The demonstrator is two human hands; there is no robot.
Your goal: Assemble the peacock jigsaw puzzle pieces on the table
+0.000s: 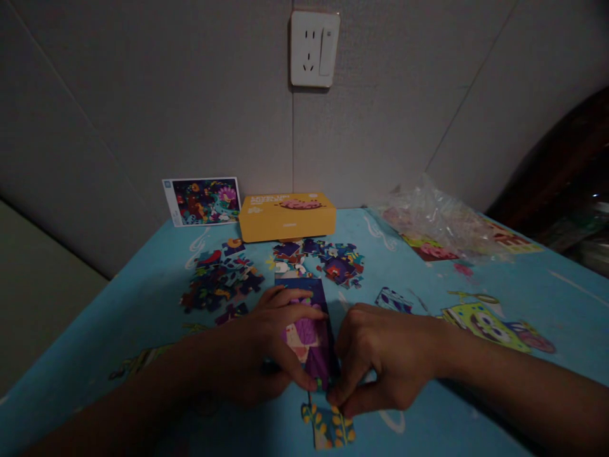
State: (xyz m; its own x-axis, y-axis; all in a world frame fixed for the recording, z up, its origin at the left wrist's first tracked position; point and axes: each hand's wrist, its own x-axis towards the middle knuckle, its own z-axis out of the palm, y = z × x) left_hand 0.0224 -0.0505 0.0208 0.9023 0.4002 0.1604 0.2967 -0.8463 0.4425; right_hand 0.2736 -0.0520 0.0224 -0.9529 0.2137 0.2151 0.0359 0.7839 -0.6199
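A partly joined strip of jigsaw puzzle [318,355], purple and pink, lies on the blue tablecloth in front of me. My left hand [280,336] rests flat across it, fingers spread, thumb on its lower edge. Against the strip's near end sits a puzzle piece with yellow leaves [328,426]. The bent fingers of my right hand [373,362] pinch the upper right edge of that piece, close to the strip's corner. My fingers hide part of the joint between the two.
Loose puzzle pieces lie in a pile at left [221,282] and another further back [340,261]. Behind them stand a yellow puzzle box [288,219] and a picture card [205,202] by the wall. Clear plastic bags [442,219] lie at the back right, over printed sheets.
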